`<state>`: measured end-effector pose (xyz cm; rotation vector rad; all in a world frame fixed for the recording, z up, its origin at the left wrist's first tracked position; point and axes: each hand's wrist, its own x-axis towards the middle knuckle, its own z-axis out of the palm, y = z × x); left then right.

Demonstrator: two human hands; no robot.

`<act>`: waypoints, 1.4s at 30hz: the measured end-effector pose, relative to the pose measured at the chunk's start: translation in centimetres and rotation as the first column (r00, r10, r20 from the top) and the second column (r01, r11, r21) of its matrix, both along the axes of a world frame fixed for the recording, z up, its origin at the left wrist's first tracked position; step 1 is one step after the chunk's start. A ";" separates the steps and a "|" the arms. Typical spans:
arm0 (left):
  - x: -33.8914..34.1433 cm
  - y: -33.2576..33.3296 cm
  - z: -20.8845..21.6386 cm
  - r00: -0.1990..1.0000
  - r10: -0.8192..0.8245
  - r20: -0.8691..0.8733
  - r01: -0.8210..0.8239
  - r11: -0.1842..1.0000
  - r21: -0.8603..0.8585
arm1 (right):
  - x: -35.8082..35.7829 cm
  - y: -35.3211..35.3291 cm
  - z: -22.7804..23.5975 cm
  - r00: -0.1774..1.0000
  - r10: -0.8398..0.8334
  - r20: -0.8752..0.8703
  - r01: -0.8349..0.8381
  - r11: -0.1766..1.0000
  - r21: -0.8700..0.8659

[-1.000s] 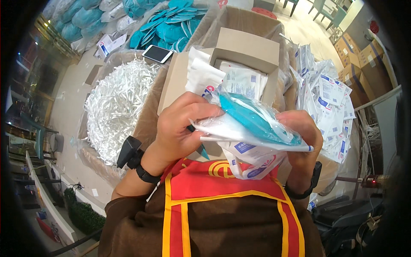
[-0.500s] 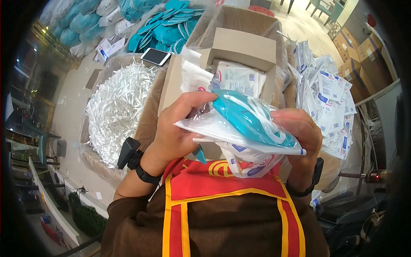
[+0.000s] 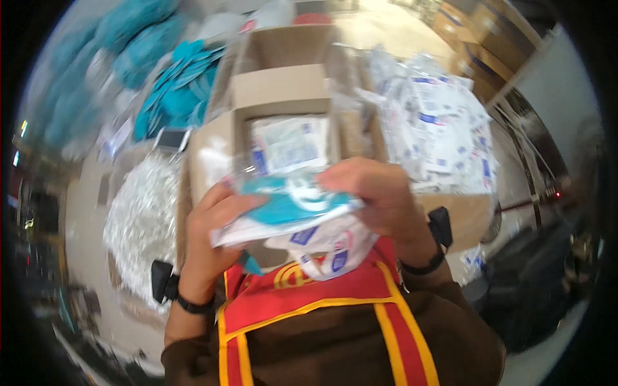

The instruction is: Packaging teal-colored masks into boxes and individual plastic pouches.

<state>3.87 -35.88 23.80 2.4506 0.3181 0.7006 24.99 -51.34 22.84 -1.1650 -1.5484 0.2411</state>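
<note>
My left hand (image 3: 215, 228) grips the left end of a clear plastic bag (image 3: 280, 206), with its fingers bent over the edge. At the bag's upper right, my right hand (image 3: 380, 193) is closed on it, thumb and fingers near a white strap. A teal flat piece shows through the film. Beneath the bag hangs a crumpled white packet (image 3: 338, 248) with blue and red print; which hand carries it is hidden. A small teal tip (image 3: 250, 262) pokes out below my left hand. Just beyond my hands, an open cardboard box (image 3: 331, 103) holds flat white packets (image 3: 293, 141).
On the left is a heap of white strips (image 3: 145, 225), with a phone (image 3: 172, 139) just behind it. Teal flat pieces (image 3: 177, 96) are piled farther back. Many printed white packets (image 3: 438, 128) fill the right side. Stacked cartons (image 3: 479, 64) stand at the far right.
The view has shifted and blurred, so the boxes sit farther left in it. The bag has tipped flatter, and my right hand now reaches over its top edge. Both hands keep hold.
</note>
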 end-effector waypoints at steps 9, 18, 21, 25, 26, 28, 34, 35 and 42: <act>1.0 0.9 -0.2 0.979 0.035 0.199 -0.009 0.992 -0.126 | 1.9 -1.8 -0.1 0.976 -0.212 0.044 0.216 0.960 -0.177; 0.9 1.6 0.3 0.926 0.303 0.224 -0.030 0.652 -0.758 | 5.7 -4.9 0.1 0.716 -0.447 -0.536 0.323 0.893 -0.314; 0.1 4.0 0.4 0.832 0.431 0.350 0.029 0.596 -0.803 | 13.2 -8.4 -3.3 0.541 -0.404 -0.738 0.526 0.847 -0.078; -0.5 4.6 -0.3 0.880 0.397 0.261 -0.060 0.637 -0.768 | 23.9 -13.6 -6.4 0.369 -0.456 -0.810 0.644 0.754 -0.131; -0.2 4.3 -0.7 0.899 0.368 0.237 -0.052 0.628 -0.777 | 25.9 -14.1 -7.2 0.322 -0.482 -0.815 0.666 0.727 -0.167; 1.0 3.3 -0.8 0.925 0.322 0.203 -0.033 0.598 -0.801 | 29.4 -15.2 -9.7 0.267 -0.512 -0.816 0.694 0.690 -0.205; 1.9 2.6 -1.6 0.951 0.265 0.159 -0.049 0.638 -0.769 | 32.2 -14.7 -12.8 0.176 -0.959 -0.222 0.845 0.263 -0.465; 2.0 2.5 -1.6 0.951 0.269 0.150 -0.058 0.634 -0.771 | 33.1 -15.0 -12.6 0.211 -0.943 -0.257 0.843 0.308 -0.441; 3.1 2.1 -1.7 0.953 0.270 0.137 -0.078 0.655 -0.751 | 37.2 -14.3 -7.6 0.201 -0.971 -0.129 0.953 0.224 -0.205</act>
